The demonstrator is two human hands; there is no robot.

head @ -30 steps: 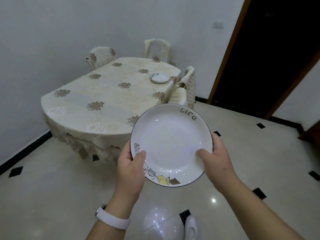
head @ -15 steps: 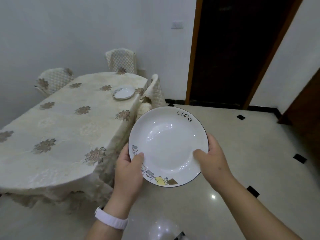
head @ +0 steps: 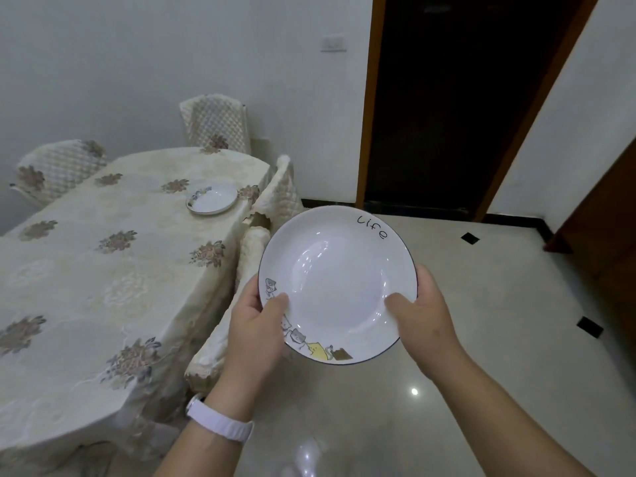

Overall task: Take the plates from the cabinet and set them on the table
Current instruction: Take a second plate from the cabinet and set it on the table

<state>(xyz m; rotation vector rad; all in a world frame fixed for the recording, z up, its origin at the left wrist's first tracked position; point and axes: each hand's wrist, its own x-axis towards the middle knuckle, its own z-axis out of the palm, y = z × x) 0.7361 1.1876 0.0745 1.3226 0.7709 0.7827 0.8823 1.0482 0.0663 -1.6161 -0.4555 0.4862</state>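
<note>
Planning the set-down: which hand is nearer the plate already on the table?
Left. The left hand grips the carried plate's rim on the table side; the right hand grips the opposite rim, farther from the plate on the table.

Left hand (head: pixel 256 325) and right hand (head: pixel 425 321) hold one plate (head: pixel 337 270) between them, arms out in front.
The left hand grips the near-left rim, with the thumb laid over the top and the fingers hidden beneath. The right hand grips the near-right rim the same way, its thumb pointing inward. Both bare forearms rise from the lower edge of the view and converge toward the hands, wrists roughly straight.
</note>
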